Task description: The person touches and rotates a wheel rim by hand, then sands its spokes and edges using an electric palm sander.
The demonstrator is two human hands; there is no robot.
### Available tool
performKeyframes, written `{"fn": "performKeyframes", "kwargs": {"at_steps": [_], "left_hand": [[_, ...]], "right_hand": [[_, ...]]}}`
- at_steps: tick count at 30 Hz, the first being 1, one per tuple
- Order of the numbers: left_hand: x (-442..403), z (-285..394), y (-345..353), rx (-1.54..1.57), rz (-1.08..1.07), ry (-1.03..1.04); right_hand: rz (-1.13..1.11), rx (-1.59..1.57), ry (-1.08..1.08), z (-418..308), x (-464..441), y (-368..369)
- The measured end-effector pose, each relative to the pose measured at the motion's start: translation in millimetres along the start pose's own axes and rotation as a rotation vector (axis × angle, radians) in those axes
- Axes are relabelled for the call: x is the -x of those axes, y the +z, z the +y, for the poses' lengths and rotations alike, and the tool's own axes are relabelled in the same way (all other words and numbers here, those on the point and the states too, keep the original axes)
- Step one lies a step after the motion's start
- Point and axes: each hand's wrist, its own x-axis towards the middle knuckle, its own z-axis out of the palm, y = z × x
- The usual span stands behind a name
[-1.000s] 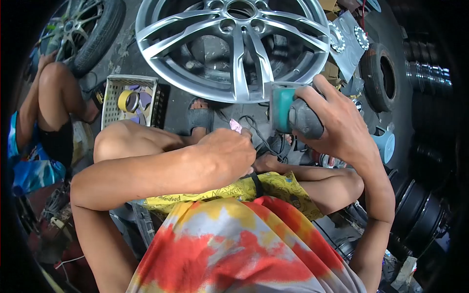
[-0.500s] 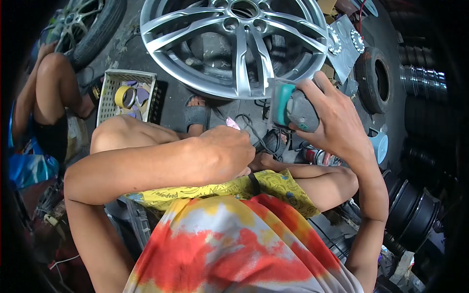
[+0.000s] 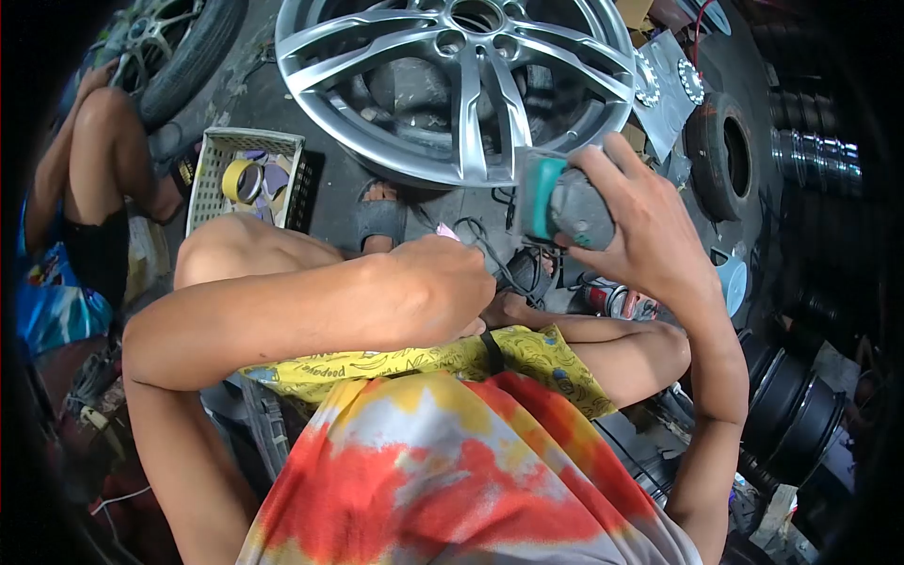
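Observation:
My right hand [image 3: 650, 221] is wrapped round the grey and green body of a power sander [image 3: 581, 209]. Its pad side, slightly blurred, faces left, close to the near rim of a silver alloy wheel [image 3: 468, 122]; whether they touch I cannot tell. In front of my lap, my left hand [image 3: 424, 287] is closed, its fingers turned under and mostly hidden. A small pink scrap [image 3: 445, 231] shows just beyond its knuckles, and I cannot tell if the hand holds it.
A plastic basket [image 3: 200, 188] holds a roll of yellow tape [image 3: 242, 181] and purple pieces. At the left, another person's bent leg [image 3: 102, 160] is beside a tyre [image 3: 193, 71]. A loose tyre [image 3: 720, 155] stands at right, above a light blue bucket [image 3: 732, 282]. Black cable [image 3: 490, 247] loops before me.
The wheel appears slightly higher and farther right in view. My right hand and the sander stay almost in place. My left hand remains closed.

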Motion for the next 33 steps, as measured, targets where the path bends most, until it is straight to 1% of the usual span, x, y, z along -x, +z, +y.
{"fn": "performKeyframes", "kwargs": {"at_steps": [2,4,5,7,8,10,14,16,17,19,23,26,28,33], "left_hand": [[0,-2,5,-0.009,0.030,0.016],[-2,-2,5,-0.024,0.019,0.016],[-3,-1,2,-0.029,0.014,0.020],[-3,3,-4,-0.021,-0.058,0.005],[-3,2,-4,-0.023,-0.061,0.003],[0,-1,-2,0.003,-0.041,0.001],[-1,-4,9,-0.015,-0.010,-0.008],[0,-1,5,-0.011,0.000,-0.009],[1,1,0,-0.017,-0.007,-0.009],[1,5,-10,0.030,-0.107,-0.022],[6,0,5,0.031,-0.057,-0.022],[4,0,7,0.003,-0.036,0.030],[3,0,4,0.027,-0.052,0.018],[10,-4,1,0.063,-0.073,-0.043]], "right_hand": [[-0.011,0.011,0.010,4,2,0],[-0.008,0.019,0.037,4,4,-1],[0.013,0.021,0.018,-2,2,2],[0.061,0.009,-0.013,-8,0,6],[0.064,0.006,-0.012,-7,-1,6],[0.046,-0.062,0.025,-5,-4,4],[0.006,0.007,0.046,4,1,0],[0.085,-0.046,0.004,-1,-2,6],[0.092,-0.050,0.009,-5,-4,8],[0.080,-0.092,0.013,-12,-10,10],[0.040,-0.067,0.009,-9,-10,5],[0.013,-0.035,0.049,-8,-8,3],[0.087,-0.058,-0.029,-15,-15,10],[0.068,-0.067,-0.048,-17,-18,6]]}}
